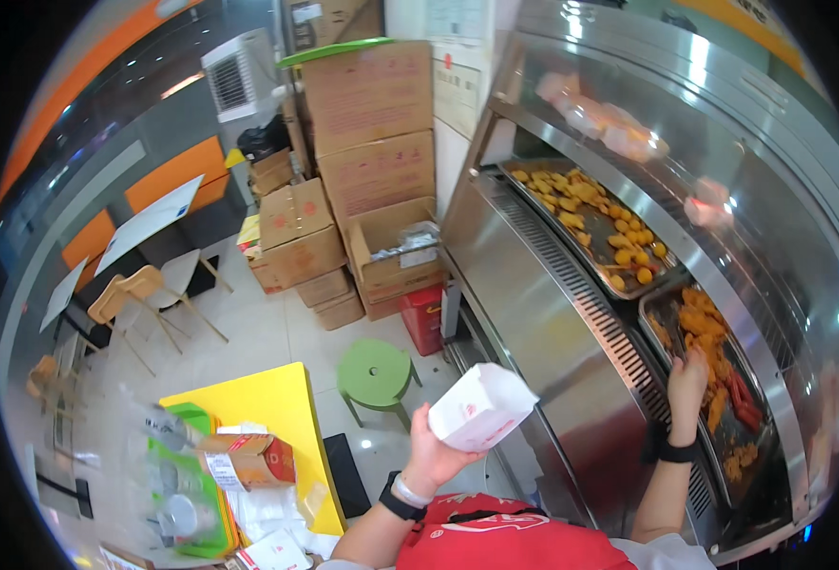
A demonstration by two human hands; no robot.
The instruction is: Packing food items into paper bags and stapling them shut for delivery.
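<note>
My left hand (437, 445) holds a white printed paper food box (483, 407) in front of the red apron (505, 541). Inside the steel and glass warming cabinet, my right hand (687, 381) is at the left part of the nearer metal tray (747, 456), its fingers at the breaded fried pieces (701, 317); whether they grip one I cannot tell. Reddish sausages (744, 402) lie to the right of that hand. The farther tray (594, 228) holds small golden fried pieces and round balls. Wrapped items (626, 132) show behind the cabinet's glass.
A green stool (377, 376) stands near a red bin (423, 320) and stacked cardboard boxes (377, 92). At lower left, a yellow table (298, 399) bears green trays, a carton (248, 459) and plastic bags. The cabinet's steel frame (733, 296) runs above the trays.
</note>
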